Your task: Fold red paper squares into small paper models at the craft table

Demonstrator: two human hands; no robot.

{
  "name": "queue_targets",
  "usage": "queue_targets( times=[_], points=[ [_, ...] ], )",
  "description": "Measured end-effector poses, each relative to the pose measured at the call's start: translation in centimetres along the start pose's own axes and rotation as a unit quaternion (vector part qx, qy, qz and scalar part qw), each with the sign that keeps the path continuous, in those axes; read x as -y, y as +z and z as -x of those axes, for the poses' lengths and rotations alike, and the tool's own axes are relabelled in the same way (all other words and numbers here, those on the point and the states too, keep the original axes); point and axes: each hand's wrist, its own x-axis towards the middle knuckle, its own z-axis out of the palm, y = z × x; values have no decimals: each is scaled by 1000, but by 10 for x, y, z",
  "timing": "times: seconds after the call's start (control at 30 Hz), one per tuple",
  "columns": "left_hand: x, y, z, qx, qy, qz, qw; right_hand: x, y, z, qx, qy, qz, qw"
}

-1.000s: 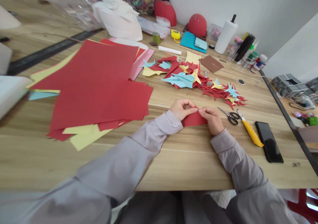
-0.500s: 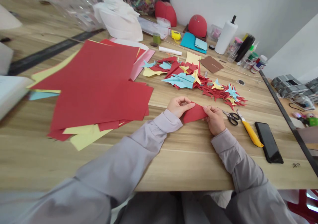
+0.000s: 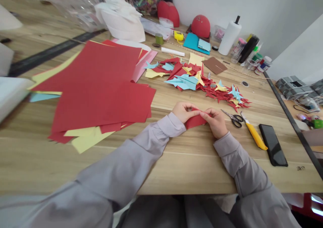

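A small folded piece of red paper is held between both hands, above the front middle of the table. My left hand grips its left side, thumb stretched along the upper edge. From the right, my right hand pinches the same upper edge, its thumb tip meeting the left thumb. The fingers behind the paper are partly hidden. Just right of my right hand lie black-handled scissors and a yellow utility knife. Beyond the hands spreads a heap of folded paper shapes, with a blue paper plane on top.
Large red paper sheets are stacked at the left over yellow sheets. A black phone lies at the right. Toward the back are a brown card, a yellow tape measure, a white bottle and several small jars.
My right hand has moved left along the red paper's upper edge, so the thumbs now meet. Less of the paper shows, and the scissors' blades have come into view.
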Motion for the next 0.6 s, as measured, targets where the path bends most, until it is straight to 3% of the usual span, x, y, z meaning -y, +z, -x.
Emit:
queue_targets(
  times=[0.37,0.6],
  points=[
    [-1,2,1,-44,-3,42,998,-4,1,-4,-69,32,-94,993],
    [1,5,1,-27,-74,159,984,2,3,-4,-68,55,-161,983]
  ],
)
